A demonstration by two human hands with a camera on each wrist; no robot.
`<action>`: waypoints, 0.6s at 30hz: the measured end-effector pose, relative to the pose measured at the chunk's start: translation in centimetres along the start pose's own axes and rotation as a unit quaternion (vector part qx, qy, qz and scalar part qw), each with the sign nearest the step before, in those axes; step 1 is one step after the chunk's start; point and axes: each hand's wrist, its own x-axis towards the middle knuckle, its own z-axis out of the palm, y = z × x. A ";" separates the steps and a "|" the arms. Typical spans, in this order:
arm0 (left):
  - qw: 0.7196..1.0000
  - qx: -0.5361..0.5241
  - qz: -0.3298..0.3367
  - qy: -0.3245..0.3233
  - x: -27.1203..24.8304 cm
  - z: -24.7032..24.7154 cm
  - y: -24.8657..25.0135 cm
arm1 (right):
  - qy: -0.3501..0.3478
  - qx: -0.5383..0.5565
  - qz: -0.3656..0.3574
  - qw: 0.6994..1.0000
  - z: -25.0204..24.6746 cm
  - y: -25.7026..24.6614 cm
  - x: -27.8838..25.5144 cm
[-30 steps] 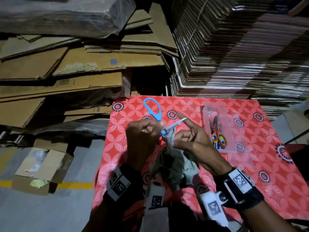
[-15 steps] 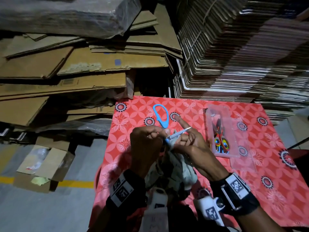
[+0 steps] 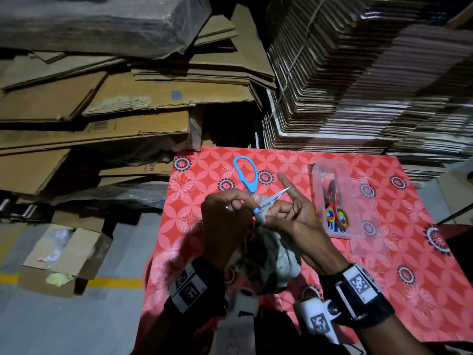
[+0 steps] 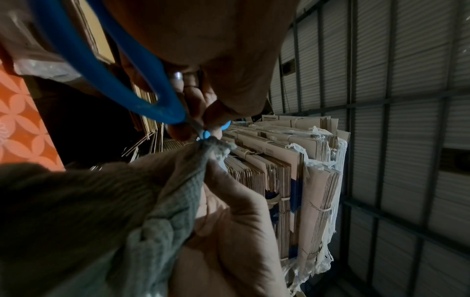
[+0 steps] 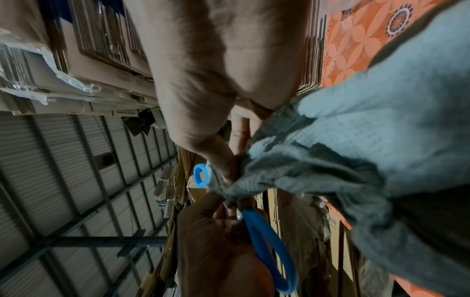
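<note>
Bundled stacks of flattened cardboard (image 3: pixel 358 85) filled the background, with loose cardboard sheets (image 3: pixel 133 98) piled to the left. One sheet edge showed the letters "on", and another carried a barcode label too small to read. In front stood the bench (image 3: pixel 396 278) under a red flower-patterned cover. A grey cloth (image 3: pixel 271 257) hung bunched between both hands, above the bench's near middle. A clear plastic box (image 3: pixel 352 187) lay on the bench to the right, holding red-handled scissors (image 3: pixel 334 211). The left hand (image 3: pixel 225 219) had its grip clenched round the blue-handled scissors (image 3: pixel 249 181) near the pivot, with the big loop pointing away and the blades tilted up to the right. The right hand (image 3: pixel 294 216) had its grip pinching the cloth's top against the pivot, its forefinger straight beside the blade tips. Square code tags sat on both wristbands.
</note>
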 end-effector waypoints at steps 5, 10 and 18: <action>1.000 0.015 0.004 -0.001 0.2 -0.2 -0.3 | 0.012 0.012 -0.015 1.000 0.5 0.8 0.4; 0.998 0.064 0.019 0.023 0.1 -0.7 -0.8 | -0.047 -0.034 -0.018 0.998 0.0 1.3 -0.3; 0.993 0.092 0.052 0.045 0.6 -0.7 -0.1 | -0.045 -0.058 -0.041 0.996 -0.1 0.2 -0.1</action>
